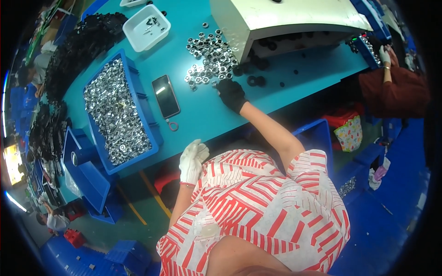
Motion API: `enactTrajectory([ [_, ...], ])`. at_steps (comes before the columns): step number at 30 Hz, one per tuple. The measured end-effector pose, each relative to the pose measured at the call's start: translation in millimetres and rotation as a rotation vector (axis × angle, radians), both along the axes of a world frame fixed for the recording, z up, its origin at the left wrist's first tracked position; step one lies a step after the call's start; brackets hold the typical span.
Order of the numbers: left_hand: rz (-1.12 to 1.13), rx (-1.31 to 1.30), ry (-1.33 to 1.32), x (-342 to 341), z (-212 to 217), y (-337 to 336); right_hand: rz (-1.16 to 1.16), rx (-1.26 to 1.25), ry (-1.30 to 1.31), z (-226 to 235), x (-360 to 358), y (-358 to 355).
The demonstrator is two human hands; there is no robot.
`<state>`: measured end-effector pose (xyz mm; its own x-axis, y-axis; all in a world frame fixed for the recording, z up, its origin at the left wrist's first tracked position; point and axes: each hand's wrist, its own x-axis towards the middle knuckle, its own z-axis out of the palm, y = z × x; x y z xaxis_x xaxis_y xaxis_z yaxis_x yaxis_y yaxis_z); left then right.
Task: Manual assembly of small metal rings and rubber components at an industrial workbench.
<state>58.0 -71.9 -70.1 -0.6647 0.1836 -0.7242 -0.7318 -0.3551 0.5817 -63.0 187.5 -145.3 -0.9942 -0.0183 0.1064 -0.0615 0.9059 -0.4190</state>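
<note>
My right hand (pixel 232 95), in a black glove, reaches over the teal table at the near edge of a loose heap of small shiny metal ring-like parts (pixel 212 57). Its fingers are curled together, and a small metal part (pixel 214 84) shows at the fingertips; the glove hides the rest of the grip. By the table's front edge, close to my body, my left hand (pixel 192 158) wears a white glove. Its fingers are loosely bent and partly apart, with nothing visible in them.
Left of the heap lie a phone (pixel 165 96) and a blue bin (pixel 155 131) full of metal parts. A white tray (pixel 133 39) stands farther back. Black parts (pixel 78 46) are piled far left. A cream metal housing (pixel 251 32) covers the back right. Another person's sleeve (pixel 391 92) shows at right.
</note>
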Motion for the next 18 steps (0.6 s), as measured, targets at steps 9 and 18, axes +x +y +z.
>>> enactTrajectory([
  [9,-0.097,0.013,0.008,-16.3,3.2,17.5,0.061,-0.071,0.171,3.3,56.9,45.1],
  [18,-0.097,0.046,0.018,-5.3,2.3,20.2,-0.253,-0.017,0.023,3.6,55.9,128.2],
])
